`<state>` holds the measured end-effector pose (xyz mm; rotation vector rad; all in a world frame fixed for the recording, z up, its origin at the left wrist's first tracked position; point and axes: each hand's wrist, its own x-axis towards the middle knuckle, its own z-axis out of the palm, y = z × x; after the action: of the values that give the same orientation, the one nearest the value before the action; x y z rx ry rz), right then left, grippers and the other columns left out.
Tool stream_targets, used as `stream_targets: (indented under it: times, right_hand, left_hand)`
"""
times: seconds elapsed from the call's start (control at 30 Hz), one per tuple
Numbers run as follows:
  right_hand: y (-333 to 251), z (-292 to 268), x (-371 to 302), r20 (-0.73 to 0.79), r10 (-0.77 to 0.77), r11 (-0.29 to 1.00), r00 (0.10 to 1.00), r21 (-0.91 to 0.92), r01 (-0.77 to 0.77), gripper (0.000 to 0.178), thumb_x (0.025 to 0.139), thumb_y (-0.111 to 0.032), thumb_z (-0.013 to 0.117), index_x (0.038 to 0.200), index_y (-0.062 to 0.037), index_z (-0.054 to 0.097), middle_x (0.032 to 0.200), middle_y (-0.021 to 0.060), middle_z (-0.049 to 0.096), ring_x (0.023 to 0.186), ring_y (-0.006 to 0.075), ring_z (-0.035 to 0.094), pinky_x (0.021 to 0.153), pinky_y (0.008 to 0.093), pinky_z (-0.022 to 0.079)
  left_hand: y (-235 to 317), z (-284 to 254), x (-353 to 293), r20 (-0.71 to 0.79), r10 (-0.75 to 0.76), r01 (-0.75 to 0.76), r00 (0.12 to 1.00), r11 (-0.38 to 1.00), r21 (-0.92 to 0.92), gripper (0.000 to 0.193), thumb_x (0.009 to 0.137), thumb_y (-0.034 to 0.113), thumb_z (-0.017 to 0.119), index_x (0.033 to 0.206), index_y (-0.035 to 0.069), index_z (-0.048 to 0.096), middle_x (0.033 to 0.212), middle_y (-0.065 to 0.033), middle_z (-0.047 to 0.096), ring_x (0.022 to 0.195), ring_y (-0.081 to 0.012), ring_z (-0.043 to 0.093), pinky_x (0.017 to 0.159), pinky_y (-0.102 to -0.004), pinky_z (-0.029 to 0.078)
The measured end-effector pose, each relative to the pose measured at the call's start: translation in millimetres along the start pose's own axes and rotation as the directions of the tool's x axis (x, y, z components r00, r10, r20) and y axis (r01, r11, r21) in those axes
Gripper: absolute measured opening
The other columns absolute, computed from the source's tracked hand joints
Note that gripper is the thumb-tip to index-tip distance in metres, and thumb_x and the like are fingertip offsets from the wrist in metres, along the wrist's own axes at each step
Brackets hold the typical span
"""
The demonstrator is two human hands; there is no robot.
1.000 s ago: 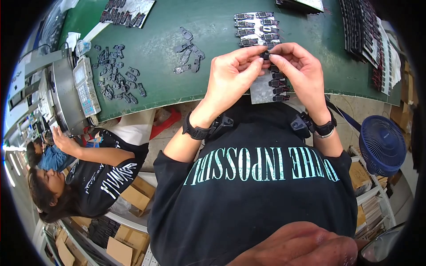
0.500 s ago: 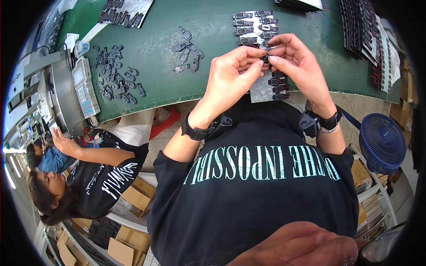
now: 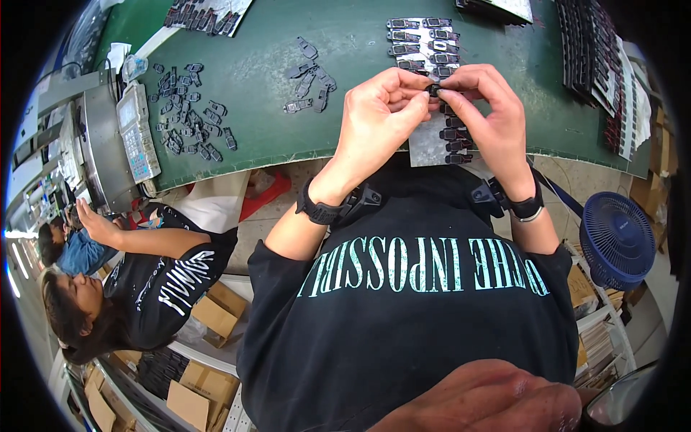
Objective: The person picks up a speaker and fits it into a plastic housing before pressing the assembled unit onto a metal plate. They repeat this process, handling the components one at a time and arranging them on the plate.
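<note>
Black part [image 3: 433,89], small and partly hidden by fingertips, sits between the person's two hands, above the grey board [image 3: 426,147] near the front edge of the green table [image 3: 252,79]. The left hand [image 3: 378,119] and right hand [image 3: 493,108] each pinch it between thumb and fingers. The step in hand looks like close two-handed fingertip work on this one piece; its exact nature cannot be told. The next move likely calls for a light, steady pinch, clear of the rowed parts [image 3: 402,36] on the board. Loose parts [image 3: 229,139] lie farther left.
</note>
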<state>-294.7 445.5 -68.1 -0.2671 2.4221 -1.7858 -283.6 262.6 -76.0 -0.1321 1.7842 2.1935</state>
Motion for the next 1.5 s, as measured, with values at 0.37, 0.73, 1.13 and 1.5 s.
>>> stream_targets:
  times: [0.37,0.73,1.13,1.5]
  right_hand:
    - [-2,14,-4,-0.097,-0.379,0.843,0.92,-0.446,0.3,0.013,0.082,0.001,0.073,0.095,-0.0004,0.069,0.095,0.0074,0.068,0.08,0.018,0.063,0.073,0.0266,0.051]
    - [5,4,2,-0.01,0.081,0.995,0.997,0.056,-0.08,0.009,0.091,-0.003,0.067,0.099,0.0005,0.066,0.099,0.001,0.065,0.086,0.005,0.061,0.078,0.0219,0.051]
    - [-6,-7,8,0.161,0.085,0.985,0.983,-0.162,-0.059,0.011,0.092,-0.004,0.067,0.102,0.0005,0.063,0.095,0.0017,0.066,0.087,0.0073,0.063,0.081,0.0228,0.052]
    - [-5,6,2,0.082,0.096,0.994,0.992,-0.054,-0.092,0.011,0.094,-0.004,0.064,0.104,0.0011,0.062,0.095,0.0018,0.066,0.086,0.0078,0.064,0.079,0.0226,0.053]
  left_hand:
    - [-7,0,4,-0.074,0.029,-0.03,0.997,1.0,-0.008,0.01,0.094,-0.003,0.061,0.103,-0.007,0.061,0.096,-0.0159,0.072,0.089,-0.0189,0.073,0.08,-0.0276,0.061]
    - [-6,0,4,-0.064,0.013,-0.011,0.998,1.0,0.02,0.012,0.093,-0.003,0.061,0.104,-0.008,0.061,0.096,-0.0162,0.072,0.087,-0.0195,0.073,0.08,-0.0281,0.061]
    - [-7,-2,0,-0.057,-0.014,0.014,0.998,1.0,-0.007,0.013,0.088,0.0,0.064,0.099,-0.007,0.064,0.091,-0.0141,0.074,0.086,-0.0159,0.073,0.078,-0.0259,0.059]
    - [-10,-5,4,-0.054,0.008,-0.007,0.999,1.0,0.027,0.013,0.091,-0.001,0.063,0.103,-0.008,0.062,0.094,-0.0153,0.073,0.087,-0.0179,0.073,0.078,-0.0274,0.06]
